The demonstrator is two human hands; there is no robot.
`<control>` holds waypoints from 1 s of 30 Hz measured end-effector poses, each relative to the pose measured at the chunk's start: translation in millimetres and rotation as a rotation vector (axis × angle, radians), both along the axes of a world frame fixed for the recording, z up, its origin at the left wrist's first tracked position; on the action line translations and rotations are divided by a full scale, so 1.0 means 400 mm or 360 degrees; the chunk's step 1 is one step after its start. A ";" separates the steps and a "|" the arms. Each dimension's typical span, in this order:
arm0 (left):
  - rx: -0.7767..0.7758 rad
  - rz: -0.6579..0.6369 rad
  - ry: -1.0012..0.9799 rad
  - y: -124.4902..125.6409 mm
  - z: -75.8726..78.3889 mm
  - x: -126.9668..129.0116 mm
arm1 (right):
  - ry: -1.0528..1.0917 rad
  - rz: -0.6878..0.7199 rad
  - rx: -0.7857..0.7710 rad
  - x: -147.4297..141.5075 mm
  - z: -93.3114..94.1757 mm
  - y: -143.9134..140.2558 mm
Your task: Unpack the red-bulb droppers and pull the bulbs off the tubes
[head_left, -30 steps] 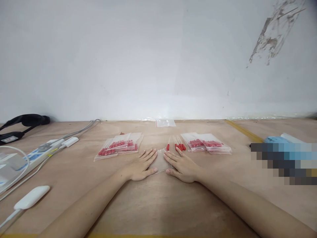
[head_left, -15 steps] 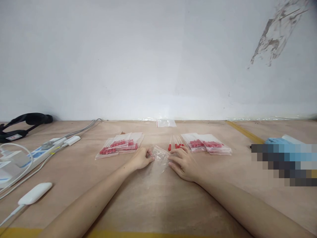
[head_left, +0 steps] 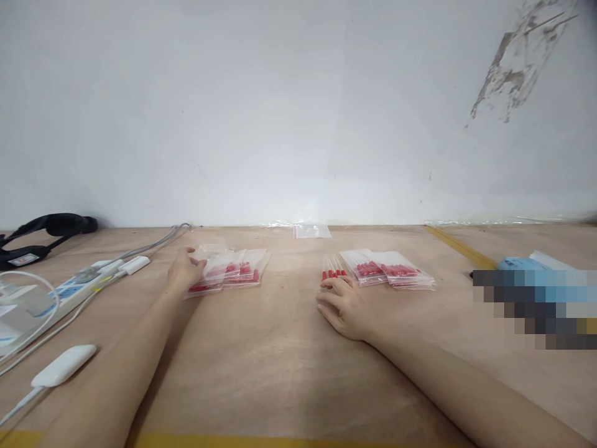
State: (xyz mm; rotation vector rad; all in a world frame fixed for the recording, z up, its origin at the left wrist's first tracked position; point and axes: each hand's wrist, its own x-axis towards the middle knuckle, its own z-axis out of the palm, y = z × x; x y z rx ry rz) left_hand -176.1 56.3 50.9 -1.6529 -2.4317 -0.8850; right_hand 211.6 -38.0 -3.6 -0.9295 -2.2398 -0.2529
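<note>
Bare table (head_left: pixel 289 367) lies open toward the viewer from the left bag pile (head_left: pixel 228 272); the wall rises just behind it. Left hand (head_left: pixel 185 272) grips a clear bag (head_left: pixel 211 261) on the pile's left end, the bag lying flat with its long axis across the table. Well right of the pile, the right hand (head_left: pixel 342 305) rests open, palm down, fingertips touching loose red-capped tubes (head_left: pixel 332 269), whose long axes point toward the wall. Farther right lies a second bag pile (head_left: pixel 389 270).
</note>
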 end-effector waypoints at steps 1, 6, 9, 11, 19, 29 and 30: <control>0.0042 0.0009 0.0101 -0.003 -0.005 -0.002 | -0.0009 -0.0004 -0.0011 0.000 0.001 -0.001; 0.0251 -0.0854 0.0579 -0.041 0.026 0.078 | -0.0018 -0.0019 -0.0026 0.000 0.005 -0.004; -0.0013 -0.1392 0.0731 -0.062 0.042 0.140 | -0.0006 -0.0024 -0.0022 0.002 0.002 -0.002; -0.0092 -0.1428 0.0835 -0.065 0.034 0.165 | -0.0006 -0.0032 -0.0033 0.002 -0.001 -0.001; 0.0225 -0.1256 0.0875 -0.040 -0.011 0.197 | -0.0033 -0.0027 -0.0094 -0.001 0.006 -0.002; 0.0169 -0.1462 0.0876 -0.118 -0.059 0.461 | -0.0047 -0.0007 -0.0148 -0.001 0.018 -0.008; 0.0182 -0.1523 0.0817 -0.125 -0.066 0.470 | -0.0042 -0.0007 -0.0143 -0.001 0.018 -0.008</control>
